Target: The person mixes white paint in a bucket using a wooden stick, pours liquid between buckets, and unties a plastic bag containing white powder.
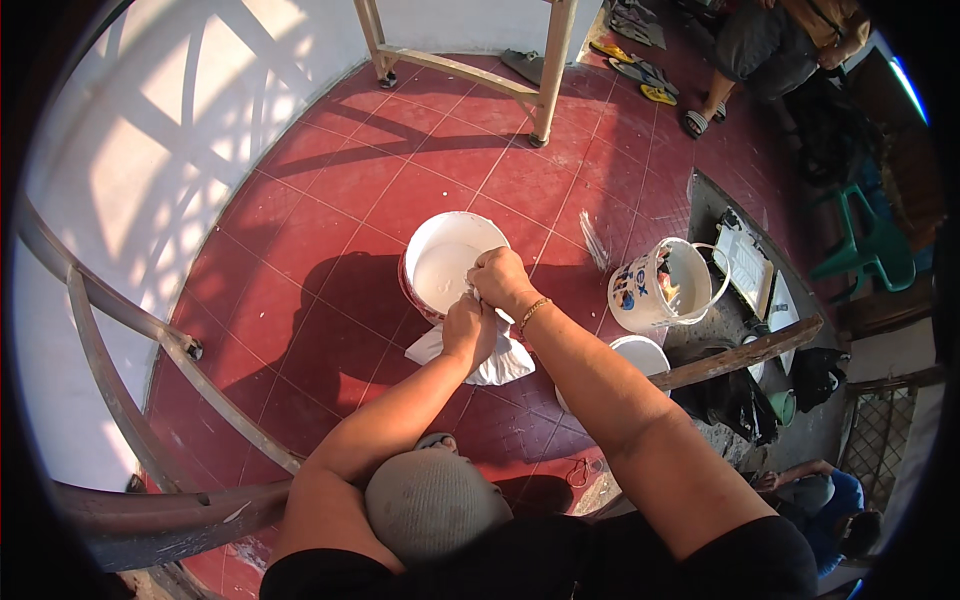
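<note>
A round bucket (425,240) with a white inside and a dark red outside stands on the floor in front of me, white liquid or paste in it. At its near right rim, both my hands are closed on a white bag or cloth (505,362); which of the two I cannot tell. My left hand (470,332) is lower and nearer, its fingers wrapped round the gathered material. Just above it, my right hand (503,280) grips the upper end, a bracelet on its wrist. Most of the bunched part is hidden inside my fists, and the rest hangs against the bucket's side.
To the right stand a white bucket (632,300) with a handle and another white bucket (645,352), partly behind my arm. A wooden plank (745,356) and a paint tray (742,255) lie beyond. Wooden legs (550,90) stand ahead. Two people (775,45) are at the right.
</note>
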Motion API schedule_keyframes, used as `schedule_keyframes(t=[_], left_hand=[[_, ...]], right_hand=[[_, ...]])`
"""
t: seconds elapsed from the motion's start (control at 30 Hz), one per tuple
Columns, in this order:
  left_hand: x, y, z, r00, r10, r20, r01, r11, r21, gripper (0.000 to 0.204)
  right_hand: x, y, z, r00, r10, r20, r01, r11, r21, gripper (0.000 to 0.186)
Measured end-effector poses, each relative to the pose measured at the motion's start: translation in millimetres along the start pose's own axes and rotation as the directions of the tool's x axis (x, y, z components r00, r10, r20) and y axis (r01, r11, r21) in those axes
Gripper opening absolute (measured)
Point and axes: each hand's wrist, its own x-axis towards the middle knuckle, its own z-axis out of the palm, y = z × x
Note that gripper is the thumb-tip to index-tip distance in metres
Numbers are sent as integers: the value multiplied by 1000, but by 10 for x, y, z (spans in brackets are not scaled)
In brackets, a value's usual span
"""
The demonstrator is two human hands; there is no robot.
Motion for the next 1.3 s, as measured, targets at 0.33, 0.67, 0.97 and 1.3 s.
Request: schedule_keyframes(t=[0.33,0.67,0.97,1.3], left_hand=[[17,-65,22,998,-32,44,35,998,-52,40],[44,-106,-24,994,-42,98,51,994,-93,41],[131,-287,17,986,-142,88,154,974,-163,42],[125,-550,90,1000,-24,21,31,828,-559,32]], right_hand=[[-3,-10,25,994,-106,32,108,993,-57,15],[23,-100,10,998,-16,67,24,991,-128,17],[0,-400,-142,997,-31,65,52,932,-359,21],[0,-169,-404,951,21,308,-111,954,278,48]])
